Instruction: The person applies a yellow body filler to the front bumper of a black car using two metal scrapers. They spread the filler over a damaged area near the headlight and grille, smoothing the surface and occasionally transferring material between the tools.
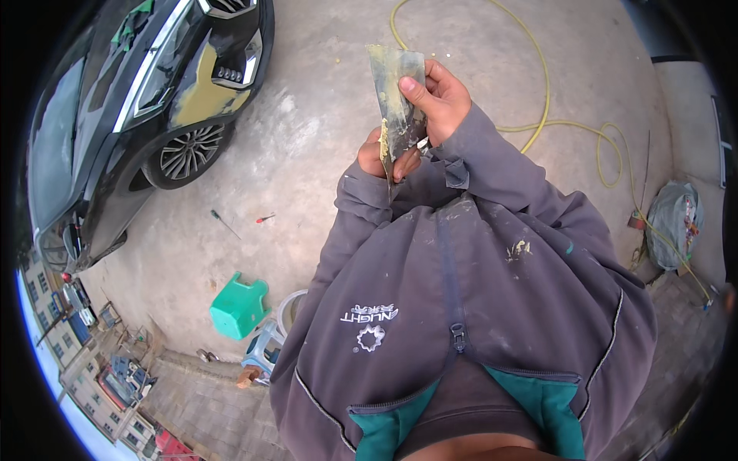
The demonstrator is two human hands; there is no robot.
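Out in front of my chest I hold a flat, dark putty board (401, 96) smeared with yellowish putty. My right hand (446, 100) is closed on its right side, thumb pressed flat on the face and fingers behind. Lower down, my left hand (373, 157) is closed around the narrow bottom part, with its fingers partly hidden behind it. A thick ridge of putty (383, 132) runs along the lower left edge. Whether a second thin blade lies against the board, I cannot tell.
To the left stands a dark car (115, 115) with yellow putty (206, 96) on its front fender. A yellow hose (547, 77) curves over the concrete floor. A screwdriver (223, 221), a green stool (238, 306) and a grey plastic bag (673, 223) are on the ground.
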